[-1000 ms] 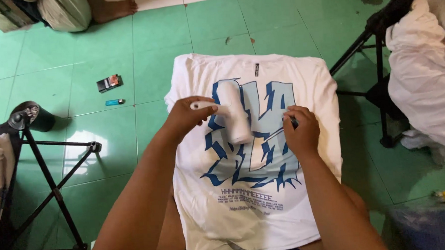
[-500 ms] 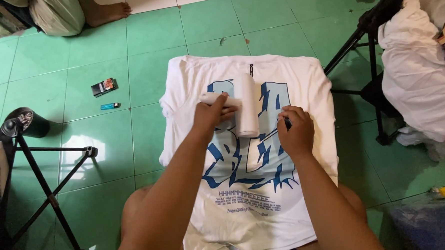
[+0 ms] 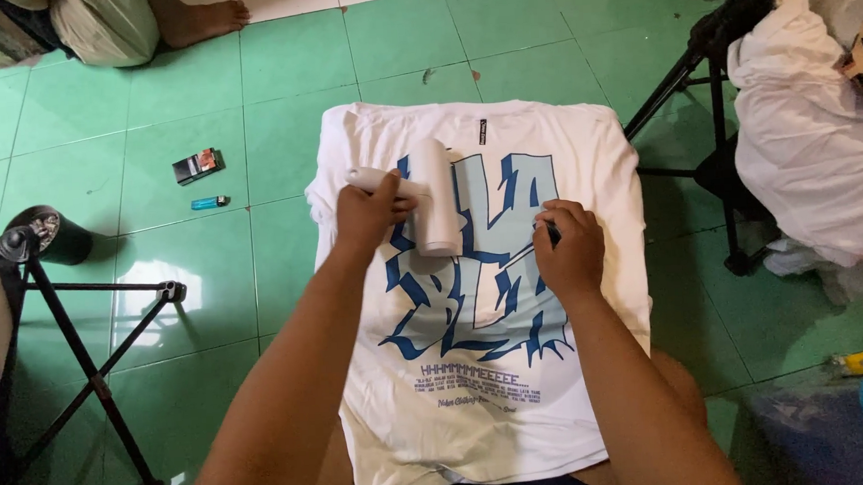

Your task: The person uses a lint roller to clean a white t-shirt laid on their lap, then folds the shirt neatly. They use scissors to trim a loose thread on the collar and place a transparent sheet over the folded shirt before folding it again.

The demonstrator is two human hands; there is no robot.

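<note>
A white t-shirt (image 3: pixel 583 149) with a large blue graffiti print lies folded flat on the green tiled floor, reaching down over my lap. My left hand (image 3: pixel 367 216) grips the handle of a white lint roller (image 3: pixel 435 196), whose cylinder rests upright on the upper left of the print. My right hand (image 3: pixel 568 251) presses on the shirt's right half with fingers curled; a small dark object shows at its fingertips, too hidden to identify.
A dark cigarette pack (image 3: pixel 196 165) and a blue lighter (image 3: pixel 209 202) lie on the tiles at left. Black folding stands sit at left (image 3: pixel 88 374) and upper right (image 3: pixel 695 66). White laundry (image 3: pixel 805 129) is heaped at right. Another person's bare foot (image 3: pixel 199 20) is at the top.
The roller and my left hand have moved up the print toward the collar. My right hand has stayed pressed on the shirt.
</note>
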